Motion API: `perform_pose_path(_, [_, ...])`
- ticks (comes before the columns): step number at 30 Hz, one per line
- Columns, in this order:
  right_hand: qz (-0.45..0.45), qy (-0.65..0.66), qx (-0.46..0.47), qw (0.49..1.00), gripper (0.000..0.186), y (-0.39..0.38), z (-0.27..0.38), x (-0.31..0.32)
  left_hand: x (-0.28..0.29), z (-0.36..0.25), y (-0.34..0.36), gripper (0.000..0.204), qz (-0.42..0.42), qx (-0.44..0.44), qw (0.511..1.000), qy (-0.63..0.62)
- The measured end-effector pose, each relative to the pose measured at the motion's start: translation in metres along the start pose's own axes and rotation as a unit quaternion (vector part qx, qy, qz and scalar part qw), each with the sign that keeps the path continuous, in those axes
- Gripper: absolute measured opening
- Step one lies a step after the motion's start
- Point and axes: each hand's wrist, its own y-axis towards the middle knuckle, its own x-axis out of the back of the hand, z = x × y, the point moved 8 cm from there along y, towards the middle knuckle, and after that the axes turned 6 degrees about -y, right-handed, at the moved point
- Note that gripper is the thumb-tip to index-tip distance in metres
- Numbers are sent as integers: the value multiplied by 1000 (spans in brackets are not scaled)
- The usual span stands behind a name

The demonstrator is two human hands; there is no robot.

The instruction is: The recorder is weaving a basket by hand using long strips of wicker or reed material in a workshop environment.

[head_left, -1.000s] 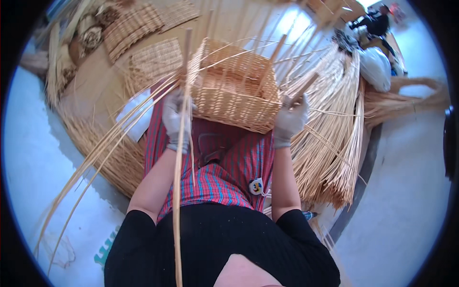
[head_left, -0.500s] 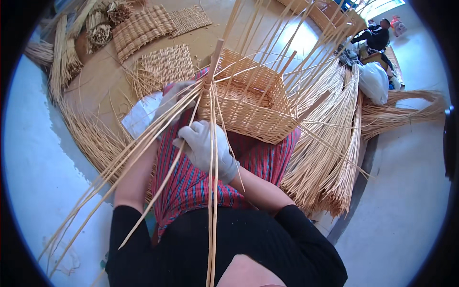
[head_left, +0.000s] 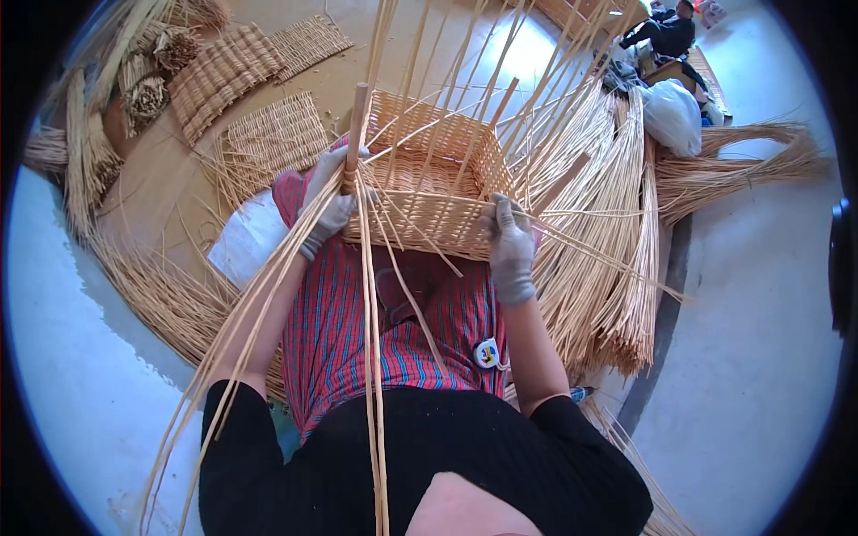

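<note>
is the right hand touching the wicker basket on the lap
Touching. The head view shows the gloved right hand resting against the near right corner of the wicker basket, fingers on its woven wall with no gap.

The floor (head_left: 751, 357) was pale, smooth concrete, brightly lit on the right, with a dark seam running across it. A brown mat (head_left: 161, 205) covered the ground toward the upper left, and flat woven panels (head_left: 259, 80) lay on it beside tied bundles of cane (head_left: 152, 71). Loose reeds (head_left: 617, 268) were fanned out in a thick heap on the right, with another sheaf (head_left: 751, 161) curving off beyond them. A white sack (head_left: 672, 116) sat near the top, and another person (head_left: 666, 31) crouched behind it (too far off to tell more). Strong daylight washed the far floor almost white.
</note>
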Motion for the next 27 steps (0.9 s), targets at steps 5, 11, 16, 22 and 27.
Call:
perform_pose_path(5, [17,-75,169,983,18,-34,-3,-30,-9,7,-1,85,-18,51,995,-82])
perform_pose_path(11, [158,-223,441,855,22,-111,76,-123,-9,6,1,84,-39,28,999,-13])
perform_pose_path(16, [-11,-428,483,764,62,-8,142,-211,-10,35,-3,78,-83,142,981,-99])
perform_pose_path(22, [52,-390,328,859,107,47,129,-222,-13,27,-4,72,-123,34,992,-19])
perform_pose_path(27, [81,-334,476,810,98,5,125,-200,-15,56,-11,64,-137,99,983,-69])
